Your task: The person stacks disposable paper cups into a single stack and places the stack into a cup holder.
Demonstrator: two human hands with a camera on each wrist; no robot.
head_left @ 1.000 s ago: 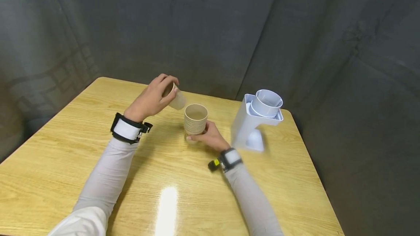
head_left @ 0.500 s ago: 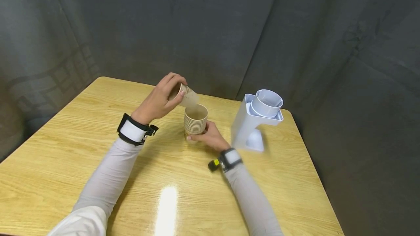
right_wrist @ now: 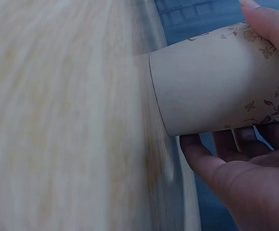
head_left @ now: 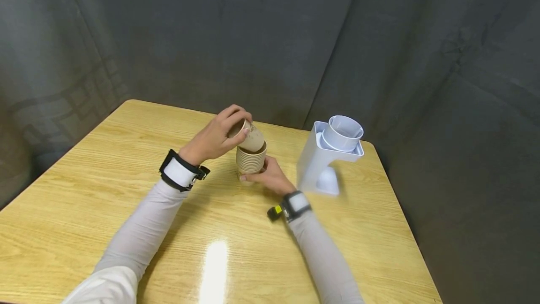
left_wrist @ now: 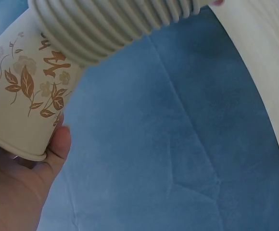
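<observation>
In the head view my left hand (head_left: 219, 134) grips a tilted paper cup (head_left: 254, 139) near its rim. The cup's base end dips into the mouth of an upright stack of nested paper cups (head_left: 250, 160). My right hand (head_left: 272, 176) holds that stack low down, thumb on the near side. The left wrist view shows brown leaves and flowers printed on the tilted cup (left_wrist: 29, 91), its lower end hidden behind the ridged rims of the stack (left_wrist: 106, 24). Fingers and thumb wrap the bottom printed cup (right_wrist: 216, 82) in the right wrist view.
A white plastic stand (head_left: 314, 163) with a round white cup-like holder (head_left: 343, 133) on top stands to the right of the stack. The wooden table (head_left: 202, 229) ends at a dark curtain (head_left: 219, 36) behind it.
My left hand has moved right and slightly down with its cup, from left of the stack until the cup's base enters the top cup. The right hand and stack have stayed put.
</observation>
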